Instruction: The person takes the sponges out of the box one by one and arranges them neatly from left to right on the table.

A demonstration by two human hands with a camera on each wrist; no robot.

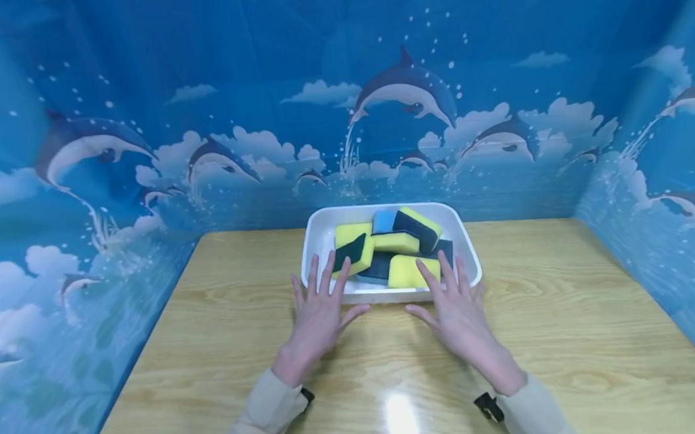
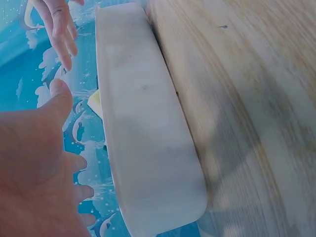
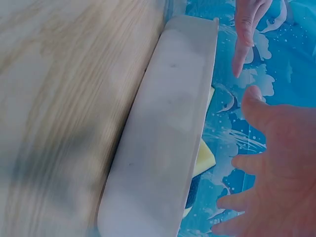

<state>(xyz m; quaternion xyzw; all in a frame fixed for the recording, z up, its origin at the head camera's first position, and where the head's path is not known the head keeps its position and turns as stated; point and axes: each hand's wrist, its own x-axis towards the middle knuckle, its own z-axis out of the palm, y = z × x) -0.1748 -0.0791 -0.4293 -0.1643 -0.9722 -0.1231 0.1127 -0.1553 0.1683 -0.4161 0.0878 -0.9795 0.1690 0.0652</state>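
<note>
A white tray (image 1: 382, 296) stands at the back of the table, filled with several sponges in yellow with dark scouring sides. One yellow and dark green sponge (image 1: 362, 254) lies tilted at the tray's left, and a yellow sponge (image 1: 413, 271) sits at its front right. My left hand (image 1: 319, 315) spreads its straight fingers over the tray's front left corner. Opposite it, my right hand (image 1: 457, 310) spreads its fingers over the front right. Neither hand holds anything. Both wrist views show the tray's outer wall (image 2: 148, 118) beside the hands.
A light wooden table (image 1: 227, 304) carries the tray. Behind it and along both sides hangs a blue dolphin-printed curtain (image 1: 258, 116), close to the tray's back rim. A blue sponge (image 1: 383, 221) lies toward the tray's rear.
</note>
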